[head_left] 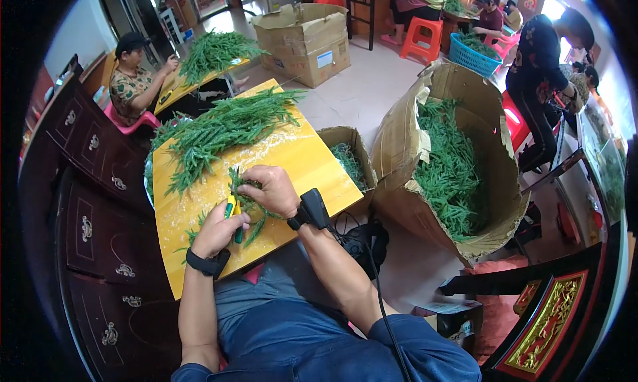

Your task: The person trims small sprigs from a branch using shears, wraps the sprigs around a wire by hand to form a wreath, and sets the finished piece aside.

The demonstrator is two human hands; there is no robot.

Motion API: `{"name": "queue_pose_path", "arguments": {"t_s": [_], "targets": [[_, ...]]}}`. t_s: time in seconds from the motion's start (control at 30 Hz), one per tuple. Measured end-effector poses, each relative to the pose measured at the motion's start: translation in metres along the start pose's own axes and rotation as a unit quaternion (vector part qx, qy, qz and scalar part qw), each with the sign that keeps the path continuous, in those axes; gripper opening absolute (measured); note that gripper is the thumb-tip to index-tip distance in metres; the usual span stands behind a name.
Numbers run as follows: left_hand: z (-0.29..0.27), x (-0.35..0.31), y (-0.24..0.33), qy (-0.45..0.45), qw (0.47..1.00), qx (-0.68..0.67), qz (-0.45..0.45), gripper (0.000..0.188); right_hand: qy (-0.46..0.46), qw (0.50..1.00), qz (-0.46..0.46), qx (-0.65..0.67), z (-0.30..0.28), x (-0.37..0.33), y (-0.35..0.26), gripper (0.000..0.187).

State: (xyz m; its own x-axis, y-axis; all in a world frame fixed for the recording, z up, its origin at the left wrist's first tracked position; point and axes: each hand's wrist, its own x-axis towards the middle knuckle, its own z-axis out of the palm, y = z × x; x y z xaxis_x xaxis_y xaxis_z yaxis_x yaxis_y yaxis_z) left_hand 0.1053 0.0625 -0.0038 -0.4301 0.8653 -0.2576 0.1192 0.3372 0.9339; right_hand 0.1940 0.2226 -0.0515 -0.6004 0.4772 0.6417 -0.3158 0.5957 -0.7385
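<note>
My left hand (215, 230) is closed around the yellow-and-green handles of small cutting pliers (230, 206), jaws pointing away from me. Just to the right, my right hand (271, 189) pinches a green artificial plant sprig (234, 177) near the plier jaws; my fingers hide part of it. Both hands are over a yellow wooden board (319, 166) strewn with pale scraps. A heap of green artificial sprigs (229, 129) covers the board's far side. A few loose sprigs (256, 229) lie beside and under my hands.
A big open cardboard box (399, 142) full of green sprigs stands to the right, with a smaller box (367, 149) beside the board. Dark drawers (86, 202) flank my left. Beyond are a large carton (299, 46), a seated person (133, 83) and a standing person (538, 69).
</note>
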Motion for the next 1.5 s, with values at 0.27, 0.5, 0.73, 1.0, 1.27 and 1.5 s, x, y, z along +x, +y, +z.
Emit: {"name": "queue_pose_path", "arguments": {"t_s": [0.27,0.5,0.73,1.0,1.27,1.5], "targets": [[0.004,0.000,0.008,0.000,1.000,-0.020,-0.008,0.019,0.011,1.000,-0.011,-0.015,-0.001,0.000,0.000,0.015],[-0.001,0.002,0.004,-0.011,1.000,0.005,-0.002,0.017,0.004,1.000,-0.011,-0.020,-0.001,0.002,0.003,0.016],[0.001,0.002,0.003,-0.004,1.000,0.024,-0.002,0.016,-0.002,0.999,-0.036,-0.036,0.000,0.002,0.006,0.014],[-0.002,0.006,-0.006,0.000,0.999,0.041,0.020,0.019,-0.007,0.998,-0.034,-0.045,-0.001,0.000,0.000,0.011],[0.003,0.005,0.000,-0.010,0.999,0.042,0.007,0.020,0.005,0.998,-0.044,-0.051,-0.003,0.000,-0.001,0.011],[-0.001,0.006,-0.003,0.009,1.000,0.004,-0.021,0.020,0.000,0.997,-0.046,-0.068,0.001,0.000,0.004,0.010]]}}
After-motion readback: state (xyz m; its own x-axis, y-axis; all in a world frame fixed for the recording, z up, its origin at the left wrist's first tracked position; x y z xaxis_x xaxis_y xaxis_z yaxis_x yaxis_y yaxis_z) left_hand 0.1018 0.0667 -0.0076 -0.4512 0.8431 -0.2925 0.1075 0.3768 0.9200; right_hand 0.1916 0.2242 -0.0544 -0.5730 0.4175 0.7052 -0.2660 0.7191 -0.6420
